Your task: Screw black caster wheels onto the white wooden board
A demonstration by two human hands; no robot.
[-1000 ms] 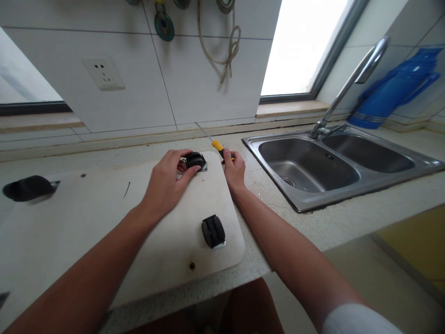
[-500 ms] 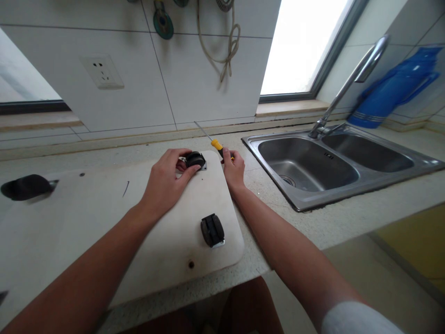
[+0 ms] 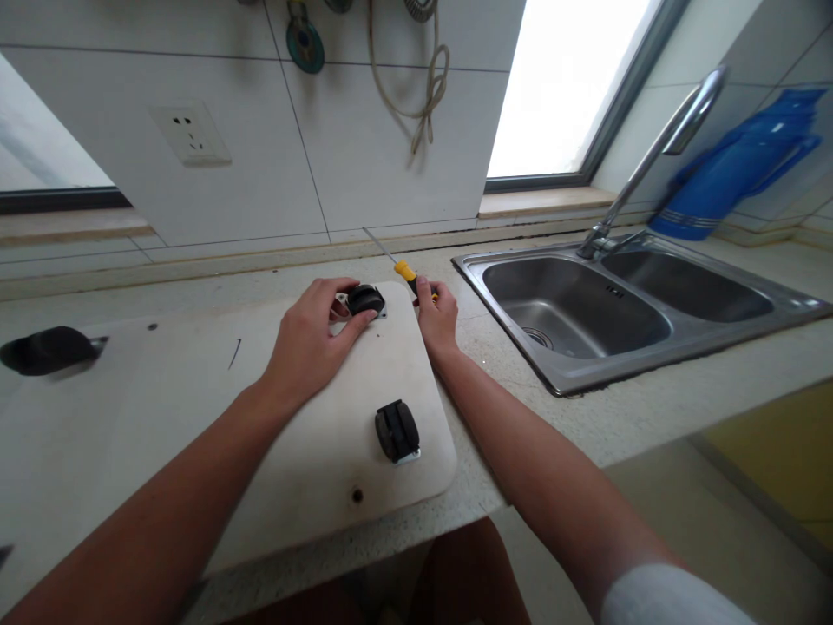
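My left hand [image 3: 324, 323] is closed around a black caster wheel [image 3: 365, 299] at the far right corner of a white board [image 3: 312, 460]. The wheel's metal plate rests on the board. Beyond the board's right edge, my right hand [image 3: 437, 314] grips a screwdriver [image 3: 404, 270] with a yellow and black handle. Its thin shaft points up and left toward the wall, apart from the wheel. A second black caster [image 3: 397, 431] sits on the board nearer to me, and another caster [image 3: 50, 351] lies at the far left.
A steel double sink [image 3: 573, 304] with a tall faucet [image 3: 664, 148] is set into the counter [image 3: 501, 365] on the right. Behind it leans a blue thermos flask [image 3: 742, 169]. A tied cord [image 3: 433, 87] hangs on the tiled wall beside a power socket [image 3: 191, 134].
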